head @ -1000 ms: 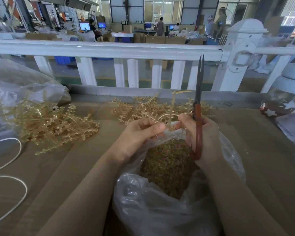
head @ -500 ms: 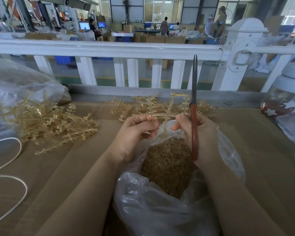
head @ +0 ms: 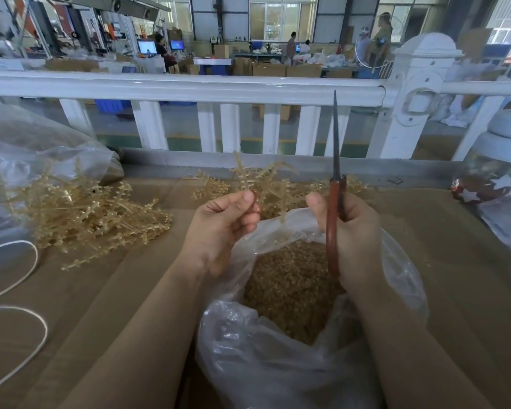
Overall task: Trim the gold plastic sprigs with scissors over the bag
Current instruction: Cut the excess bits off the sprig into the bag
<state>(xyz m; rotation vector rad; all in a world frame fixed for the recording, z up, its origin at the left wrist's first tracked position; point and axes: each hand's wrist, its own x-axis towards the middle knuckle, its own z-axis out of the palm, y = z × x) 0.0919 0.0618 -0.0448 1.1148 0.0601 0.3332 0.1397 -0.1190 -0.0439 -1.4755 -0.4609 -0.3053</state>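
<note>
My left hand (head: 223,228) pinches a gold plastic sprig (head: 255,178) between thumb and fingers, holding it above the far rim of a clear plastic bag (head: 278,373). The bag stands open between my forearms and holds a heap of small gold cuttings (head: 289,290). My right hand (head: 353,237) grips red-handled scissors (head: 334,208); the blades are together and point straight up, just right of the sprig. More gold sprigs (head: 281,190) lie on the table behind my hands.
A large heap of gold sprigs (head: 83,214) lies at the left, partly under another clear bag (head: 33,149). White cord (head: 15,296) loops at the left edge. A white railing (head: 189,87) runs along the table's far side. A glass jar (head: 496,175) stands at the right.
My left hand has lifted the sprig higher and moved left, away from my right hand. The scissors stay upright in my right hand and have shifted slightly.
</note>
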